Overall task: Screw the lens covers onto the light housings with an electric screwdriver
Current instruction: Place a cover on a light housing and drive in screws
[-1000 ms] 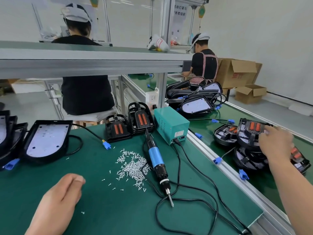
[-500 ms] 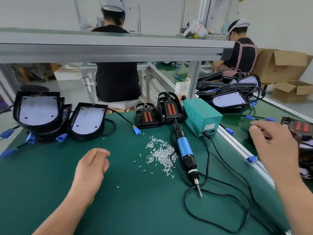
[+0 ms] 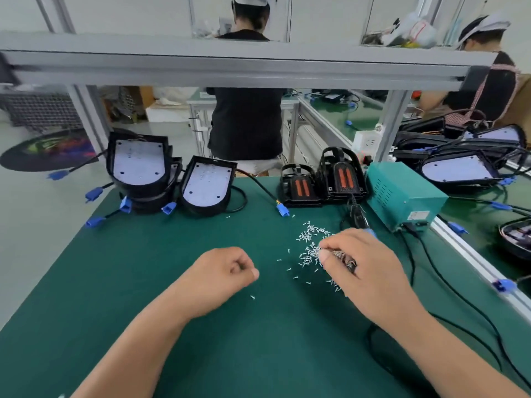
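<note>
Head view. Right hand [image 3: 365, 268] is seen right of centre, lowered onto the heap of small silver screws [image 3: 311, 238] on the green mat [image 3: 143, 282]; thumb and fingers are curled round a cluster of screws, pinched together on them. Left hand [image 3: 227, 271] is rested on the mat at centre frame, fingers curled in as a fist, thumb tip against the forefinger; nothing is seen held. One stray screw [image 3: 252, 297] is noted just below the left hand. The electric screwdriver [image 3: 357, 214] is laid on the mat directly above the right hand, its lower part hidden behind that hand, beside the teal power box [image 3: 402, 193]. Light housings [image 3: 138, 165] with pale faces are stacked at upper left, one more [image 3: 207, 182] leaned just right of the stack. Two black parts with orange strips [image 3: 342, 176] are stood at upper centre, left of the box. Further housings [image 3: 459, 168] are piled at upper right.
</note>
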Demonstrator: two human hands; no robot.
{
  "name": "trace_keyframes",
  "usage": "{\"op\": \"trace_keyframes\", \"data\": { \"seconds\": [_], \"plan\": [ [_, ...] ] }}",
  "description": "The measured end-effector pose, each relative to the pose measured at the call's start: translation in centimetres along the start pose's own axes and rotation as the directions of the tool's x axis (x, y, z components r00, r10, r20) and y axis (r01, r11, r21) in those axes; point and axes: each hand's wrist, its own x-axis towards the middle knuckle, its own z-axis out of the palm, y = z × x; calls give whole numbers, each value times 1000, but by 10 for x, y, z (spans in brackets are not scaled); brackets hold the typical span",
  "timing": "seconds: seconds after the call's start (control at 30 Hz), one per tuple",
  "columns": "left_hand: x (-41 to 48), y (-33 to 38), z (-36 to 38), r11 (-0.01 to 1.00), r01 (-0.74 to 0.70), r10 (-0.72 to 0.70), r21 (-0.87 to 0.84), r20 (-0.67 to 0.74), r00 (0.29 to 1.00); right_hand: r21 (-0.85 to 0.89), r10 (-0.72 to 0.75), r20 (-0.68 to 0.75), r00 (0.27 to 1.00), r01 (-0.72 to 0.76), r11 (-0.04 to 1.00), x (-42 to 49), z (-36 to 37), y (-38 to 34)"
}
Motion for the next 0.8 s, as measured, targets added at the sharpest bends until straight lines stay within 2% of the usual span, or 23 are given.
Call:
{"op": "trace_keyframes", "data": {
  "seconds": [0.13, 0.23, 0.3, 0.37, 0.43, 0.5, 0.53, 0.57, 0.6, 0.63, 0.67, 0.7, 0.73, 0.8],
  "plan": [
    [-9, 1, -14, 993, -39, 16, 109, 205, 979, -30, -119, 181, 976, 126, 992, 10, 24, -14],
    [-11, 7, -7, 978, -109, 71, 175, 210, 975, -104, -245, 369, 897, 301, 948, 22, 51, -15],
    [-12, 10, -3, 953, -143, 92, 269, 192, 977, -166, -236, 451, 861, 341, 925, 31, 70, -13],
    [-14, 12, -1, 922, -144, 83, 359, 182, 980, -220, -176, 477, 861, 310, 925, 38, 80, -10],
    [-15, 12, 2, 879, -151, 83, 451, 168, 982, -289, -140, 446, 884, 290, 913, 41, 81, -3],
    [-16, 12, 4, 873, -150, 102, 464, 126, 987, -379, -104, 405, 908, 270, 885, 40, 76, 3],
    [-15, 12, 5, 910, -126, 96, 395, 96, 991, -416, -81, 392, 916, 255, 873, 39, 72, 6],
    [-15, 14, 6, 966, -73, 61, 249, 59, 996, -445, -51, 384, 922, 233, 865, 39, 68, 8],
    [-14, 16, 6, 1000, 8, -9, 27, 33, 999, -467, -17, 380, 925, 207, 860, 39, 64, 10],
    [-12, 19, 7, 967, 104, -97, -233, 42, 994, -487, 17, 379, 925, 184, 853, 39, 59, 11],
    [-10, 22, 8, 862, 194, -176, -468, 83, 981, -508, 44, 382, 923, 170, 845, 40, 55, 11],
    [-8, 24, 10, 716, 260, -227, -648, 137, 964, -522, 63, 390, 919, 164, 837, 42, 50, 12],
    [-5, 25, 12, 543, 300, -255, -784, 187, 949, -522, 77, 400, 913, 158, 838, 43, 46, 12],
    [-3, 27, 14, 157, 333, -267, -930, 285, 921, -488, 93, 425, 901, 141, 862, 46, 39, 13]
  ]
}}
